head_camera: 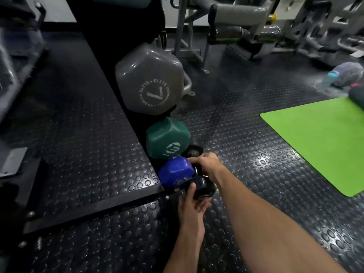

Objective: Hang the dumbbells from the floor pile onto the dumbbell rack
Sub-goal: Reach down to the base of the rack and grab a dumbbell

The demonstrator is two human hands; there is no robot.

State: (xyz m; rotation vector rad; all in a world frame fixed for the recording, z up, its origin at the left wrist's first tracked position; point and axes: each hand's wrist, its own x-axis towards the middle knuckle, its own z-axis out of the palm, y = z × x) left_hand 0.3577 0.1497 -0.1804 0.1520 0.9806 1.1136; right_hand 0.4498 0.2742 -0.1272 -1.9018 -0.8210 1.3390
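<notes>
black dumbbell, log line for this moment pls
stage: placing | black dumbbell: held by both hands | left hand: under end | right hand: on handle | rack: blue dumbbell adjacent

Grey dumbbell [149, 79] smooth satin coating; blue dumbbell [175, 171] glossy; floor [246, 154] studded black rubber; mat [323, 140] matt green.

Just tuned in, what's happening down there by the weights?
A person is crouched over a dumbbell rack, both hands on a black dumbbell at its lowest spot. The right hand grips its handle; the left hand supports the near head from below. Above it, blue, green and grey dumbbells already hang.
</notes>
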